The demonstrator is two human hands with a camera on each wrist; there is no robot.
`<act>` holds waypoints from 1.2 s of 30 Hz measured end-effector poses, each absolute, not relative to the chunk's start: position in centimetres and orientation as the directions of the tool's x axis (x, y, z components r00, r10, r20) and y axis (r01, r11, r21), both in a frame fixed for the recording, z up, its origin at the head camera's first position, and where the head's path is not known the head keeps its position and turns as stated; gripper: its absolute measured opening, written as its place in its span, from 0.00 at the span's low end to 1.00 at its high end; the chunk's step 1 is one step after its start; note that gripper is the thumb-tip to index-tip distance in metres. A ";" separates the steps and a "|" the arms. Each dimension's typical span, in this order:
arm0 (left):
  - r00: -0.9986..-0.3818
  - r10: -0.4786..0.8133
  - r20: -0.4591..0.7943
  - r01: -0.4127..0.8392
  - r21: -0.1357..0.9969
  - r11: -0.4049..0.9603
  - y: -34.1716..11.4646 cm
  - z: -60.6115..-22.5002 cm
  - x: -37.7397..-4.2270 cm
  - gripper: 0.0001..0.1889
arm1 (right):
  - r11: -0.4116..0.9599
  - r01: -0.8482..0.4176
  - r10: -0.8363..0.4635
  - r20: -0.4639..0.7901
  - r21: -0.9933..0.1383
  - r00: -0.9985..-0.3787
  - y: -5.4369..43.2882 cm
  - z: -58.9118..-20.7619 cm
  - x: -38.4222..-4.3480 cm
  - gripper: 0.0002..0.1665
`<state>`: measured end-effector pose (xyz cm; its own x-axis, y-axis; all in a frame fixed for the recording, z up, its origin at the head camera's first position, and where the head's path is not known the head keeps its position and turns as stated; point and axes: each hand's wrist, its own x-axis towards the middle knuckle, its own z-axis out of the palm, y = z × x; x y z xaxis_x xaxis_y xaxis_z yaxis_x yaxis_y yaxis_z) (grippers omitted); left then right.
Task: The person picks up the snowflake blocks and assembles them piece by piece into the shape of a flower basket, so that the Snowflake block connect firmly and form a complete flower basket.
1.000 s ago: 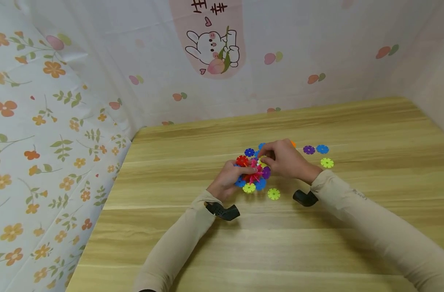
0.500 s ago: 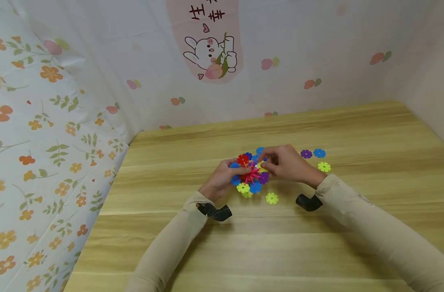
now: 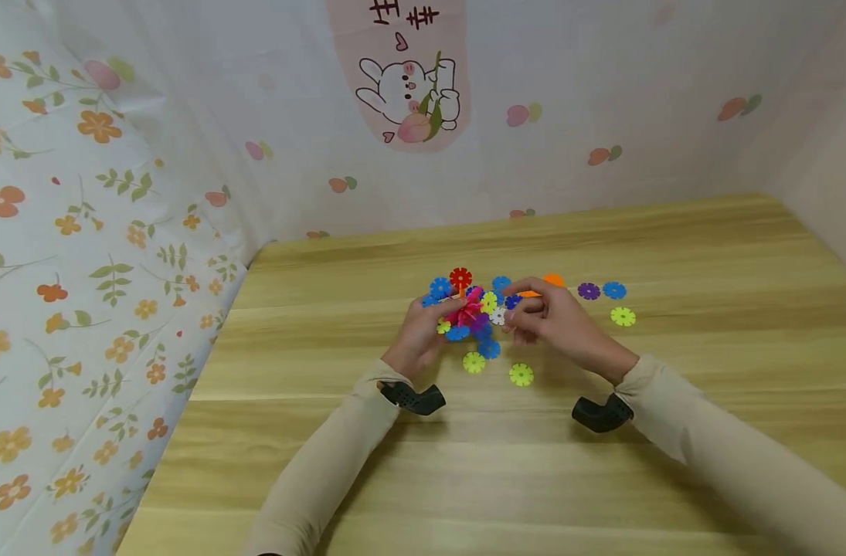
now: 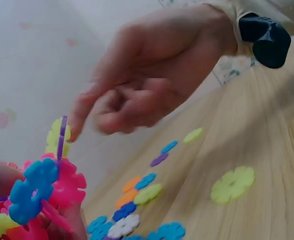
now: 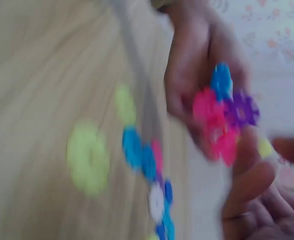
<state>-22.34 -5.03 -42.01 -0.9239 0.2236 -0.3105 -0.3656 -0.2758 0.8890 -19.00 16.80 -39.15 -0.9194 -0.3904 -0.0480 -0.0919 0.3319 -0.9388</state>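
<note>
My left hand [image 3: 417, 332] grips a cluster of interlocking flower-shaped plastic discs [image 3: 467, 309], its thumb lying across the pink middle. Red, blue, purple and yellow-green discs stick out around that middle. On the cluster's right side is a yellow-green disc [image 4: 54, 137], beside a purple disc [image 4: 61, 137] seen edge-on. Just right of the cluster hovers my right hand [image 3: 569, 328], fingers loosely bent and thumb apart from the index finger. Nothing shows between them. In the left wrist view its index fingertip is close to the yellow-green disc; whether they touch is unclear.
Loose discs lie flat on the wooden table [image 3: 409, 471]: a white disc [image 3: 497, 316] and an orange disc [image 3: 553, 282] near the right hand, a purple disc [image 3: 589, 291] farther right, and a yellow-green disc [image 3: 521, 374] in front. A printed cloth [image 3: 290, 116] hangs behind the table.
The left hand has tilted the cluster and shifted it slightly away and left, so its red disc stands higher. The right hand's fingers have come off the yellow-green disc and spread.
</note>
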 end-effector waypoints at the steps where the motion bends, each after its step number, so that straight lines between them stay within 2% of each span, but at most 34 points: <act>1: -0.925 0.225 -0.307 -0.362 0.892 -0.270 -5.2 -41.9 -22.4 0.13 | 0.379 -0.138 -0.416 -0.035 -0.915 -0.908 17.0 -39.2 -18.9 0.17; 3: -0.923 0.235 -0.306 -0.362 0.896 -0.257 -5.7 -41.8 -22.6 0.14 | 0.493 -0.264 -0.484 -0.010 -0.829 -0.875 17.4 -39.3 -18.5 0.14; 6: -0.920 0.245 -0.307 -0.365 0.900 -0.240 -6.2 -41.7 -22.7 0.15 | 0.640 -0.462 -0.571 0.022 -0.614 -0.821 17.2 -39.9 -17.7 0.13; 9: -0.918 0.263 -0.298 -0.358 0.907 -0.220 -6.4 -41.5 -22.7 0.15 | 0.723 -0.541 -0.597 0.004 -0.430 -0.802 16.6 -40.3 -16.6 0.18; 11: -0.914 0.276 -0.297 -0.357 0.913 -0.199 -6.5 -41.4 -22.7 0.10 | 0.742 -0.560 -0.606 -0.011 -0.369 -0.796 16.3 -40.6 -16.2 0.20; 14: -0.907 0.292 -0.304 -0.360 0.919 -0.160 -6.5 -41.4 -22.8 0.03 | 0.719 -0.567 -0.625 -0.018 -0.403 -0.780 16.3 -41.1 -16.3 0.19; 21: -0.877 0.354 -0.326 -0.376 0.923 -0.081 -6.5 -41.7 -22.6 0.06 | 0.657 -0.526 -0.649 -0.051 -0.541 -0.759 16.9 -41.6 -17.6 0.20; 27: -0.861 0.385 -0.332 -0.376 0.926 -0.041 -6.2 -41.6 -22.3 0.11 | 0.621 -0.511 -0.662 -0.050 -0.594 -0.748 17.5 -41.5 -18.3 0.11; 36: -0.857 0.402 -0.323 -0.377 0.924 -0.061 -6.2 -41.6 -22.2 0.04 | 0.611 -0.478 -0.620 -0.008 -0.631 -0.784 18.3 -40.9 -18.8 0.08</act>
